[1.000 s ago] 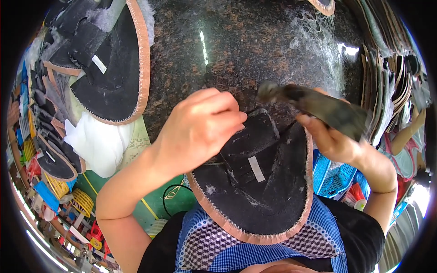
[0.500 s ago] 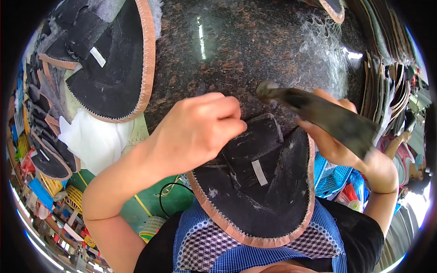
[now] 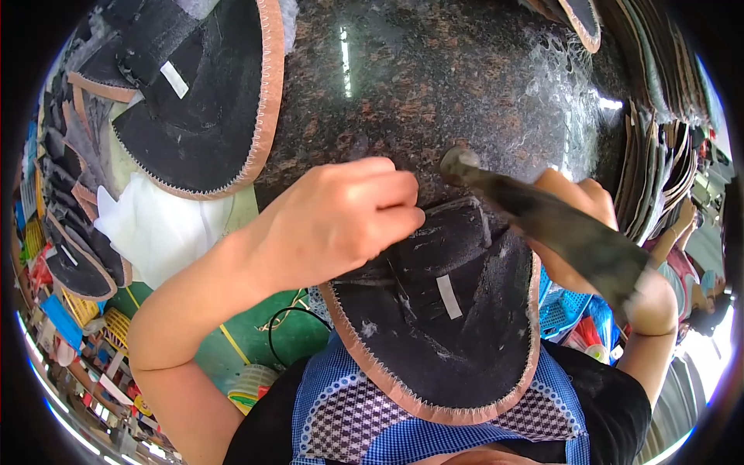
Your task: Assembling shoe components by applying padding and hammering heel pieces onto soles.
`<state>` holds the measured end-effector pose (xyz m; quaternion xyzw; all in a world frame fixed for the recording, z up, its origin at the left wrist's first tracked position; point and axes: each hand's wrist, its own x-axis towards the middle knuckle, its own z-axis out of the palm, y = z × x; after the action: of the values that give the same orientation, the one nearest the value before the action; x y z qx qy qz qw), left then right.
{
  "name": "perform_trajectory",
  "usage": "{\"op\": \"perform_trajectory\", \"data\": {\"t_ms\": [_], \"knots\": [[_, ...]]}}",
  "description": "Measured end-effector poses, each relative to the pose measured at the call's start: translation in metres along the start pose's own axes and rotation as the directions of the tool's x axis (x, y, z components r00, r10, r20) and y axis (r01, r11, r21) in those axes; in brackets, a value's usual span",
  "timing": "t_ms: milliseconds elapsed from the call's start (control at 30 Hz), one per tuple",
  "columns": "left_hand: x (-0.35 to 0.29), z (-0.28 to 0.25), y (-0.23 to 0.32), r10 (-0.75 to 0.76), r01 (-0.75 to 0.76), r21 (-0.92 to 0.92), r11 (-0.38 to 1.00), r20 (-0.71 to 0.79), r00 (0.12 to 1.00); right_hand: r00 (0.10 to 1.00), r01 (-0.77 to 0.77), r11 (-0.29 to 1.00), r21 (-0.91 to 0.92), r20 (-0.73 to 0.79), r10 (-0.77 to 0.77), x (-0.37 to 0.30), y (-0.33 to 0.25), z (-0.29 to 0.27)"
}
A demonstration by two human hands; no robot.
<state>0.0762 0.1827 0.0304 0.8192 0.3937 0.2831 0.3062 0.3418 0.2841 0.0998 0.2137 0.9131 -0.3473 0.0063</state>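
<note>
A black shoe upper [image 3: 473, 341] with a tan, zigzag-stitched border lies in front of me, its rounded end over my lap and its folded part on the dark stone worktop. A white label strip [image 3: 449, 297] sits on it. My left hand [image 3: 349, 213] is closed, thumb and fingers pinched at the upper's far left edge; the fingertips are partly hidden. In my right hand [image 3: 570, 225] is a hammer [image 3: 558, 225] with a round face and a wide, flat back end, held above the upper's far edge. Its handle is hidden beneath the head.
At the left, more black uppers [image 3: 201, 132] are stacked beside a white cloth [image 3: 159, 232]. Piles of layered pieces [image 3: 659, 170] line the worktop's right edge. Pale fibres [image 3: 566, 93] lie on the speckled stone worktop [image 3: 372, 116]. A blue basket [image 3: 563, 310] stands beyond the upper's right side.
The hammer's round face has shifted slightly down and right. My left hand keeps its pinch almost unmoved. The whole view has shifted a little.
</note>
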Motion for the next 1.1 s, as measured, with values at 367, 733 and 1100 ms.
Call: {"op": "perform_trajectory", "data": {"t_ms": [367,733,1100], "knots": [[-0.020,0.005,0.006,-0.063,0.057,-0.036,0.998,-0.188,0.980,0.983,0.016,0.991,0.130,0.181,-0.039,0.006,-0.008,0.006],[-0.043,0.033,0.027,-0.004,0.115,0.268,0.956,-0.383,0.924,0.980,0.094,0.988,0.123,0.164,-0.113,0.015,-0.013,0.010],[-0.044,0.054,0.050,-0.255,0.360,0.117,0.926,-0.510,0.822,0.977,0.132,0.986,0.103,0.153,-0.147,0.017,-0.008,0.016]]}}
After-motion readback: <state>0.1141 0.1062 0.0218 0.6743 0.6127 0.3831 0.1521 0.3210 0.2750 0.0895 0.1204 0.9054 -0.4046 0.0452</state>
